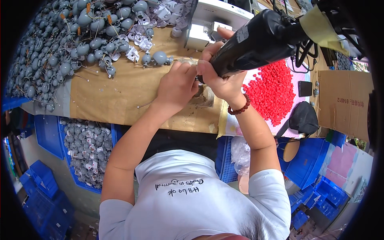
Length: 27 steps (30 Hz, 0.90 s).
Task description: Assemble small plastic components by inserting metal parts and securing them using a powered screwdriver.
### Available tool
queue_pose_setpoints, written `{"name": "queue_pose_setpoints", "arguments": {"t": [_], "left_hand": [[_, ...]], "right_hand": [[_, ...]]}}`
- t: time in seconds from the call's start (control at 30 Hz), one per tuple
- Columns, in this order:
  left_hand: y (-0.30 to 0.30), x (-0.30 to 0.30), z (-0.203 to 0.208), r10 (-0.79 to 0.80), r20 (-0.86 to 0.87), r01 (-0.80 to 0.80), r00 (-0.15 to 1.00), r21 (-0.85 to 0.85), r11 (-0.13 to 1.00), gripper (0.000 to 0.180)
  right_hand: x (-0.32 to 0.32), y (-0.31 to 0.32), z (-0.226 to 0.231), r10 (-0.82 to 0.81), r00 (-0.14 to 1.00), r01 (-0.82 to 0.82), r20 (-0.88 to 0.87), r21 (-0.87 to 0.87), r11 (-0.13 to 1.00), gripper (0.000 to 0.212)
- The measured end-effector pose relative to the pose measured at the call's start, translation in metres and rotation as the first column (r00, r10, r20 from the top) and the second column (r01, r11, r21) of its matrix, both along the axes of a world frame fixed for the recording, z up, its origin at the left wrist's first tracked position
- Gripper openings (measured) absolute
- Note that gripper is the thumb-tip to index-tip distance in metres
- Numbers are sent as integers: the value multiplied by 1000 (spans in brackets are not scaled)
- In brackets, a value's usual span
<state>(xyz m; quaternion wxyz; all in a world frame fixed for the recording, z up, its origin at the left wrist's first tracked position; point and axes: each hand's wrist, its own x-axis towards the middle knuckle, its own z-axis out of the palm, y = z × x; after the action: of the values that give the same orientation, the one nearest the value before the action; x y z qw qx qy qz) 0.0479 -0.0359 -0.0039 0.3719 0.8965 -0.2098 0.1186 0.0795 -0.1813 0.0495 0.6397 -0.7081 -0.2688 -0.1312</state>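
My right hand (222, 76) is wrapped round the lower end of a black electric screwdriver (254, 42), which slants down from the upper right. A dark red bead bracelet (240, 107) circles that wrist. Close against it, my left hand (178, 82) is closed, its fingers pinched together near the tool's lower end. Whatever sits between those fingers is hidden by them. Just beyond the left hand lies a grey rounded part (160, 58) on the brown-covered table (114, 94).
Many grey rounded parts with wires (52, 56) heap at the left, white plastic pieces (164, 14) behind. Small red pieces (274, 92) spread at the right, near a black cap (304, 118) and cardboard box (344, 102). A blue crate (72, 170) of grey parts stands below the table.
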Motion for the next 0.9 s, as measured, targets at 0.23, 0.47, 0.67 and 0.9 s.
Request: {"name": "queue_pose_setpoints", "arguments": {"t": [0.23, 0.47, 0.67, 0.9], "left_hand": [[-1, 1, -2, -4, 9, 4, 1000, 12, 1000, 29], [-1, -2, 0, 27, 17, -28, 1000, 94, 995, 31], [0, -5, 2, 48, -28, -47, 998, 52, 998, 33], [8, -12, -6, -27, 93, 32, 995, -53, 998, 31]], "right_hand": [[-3, -2, -3, 10, 996, -1, 91, -95, 995, 72], [-1, -5, 8, -4, 990, 16, -138, 88, 996, 70], [38, -70, -2, -338, 834, 456, -436, 199, 867, 52], [17, -83, -45, -526, 841, 503, -124, -179, 846, 37]]}}
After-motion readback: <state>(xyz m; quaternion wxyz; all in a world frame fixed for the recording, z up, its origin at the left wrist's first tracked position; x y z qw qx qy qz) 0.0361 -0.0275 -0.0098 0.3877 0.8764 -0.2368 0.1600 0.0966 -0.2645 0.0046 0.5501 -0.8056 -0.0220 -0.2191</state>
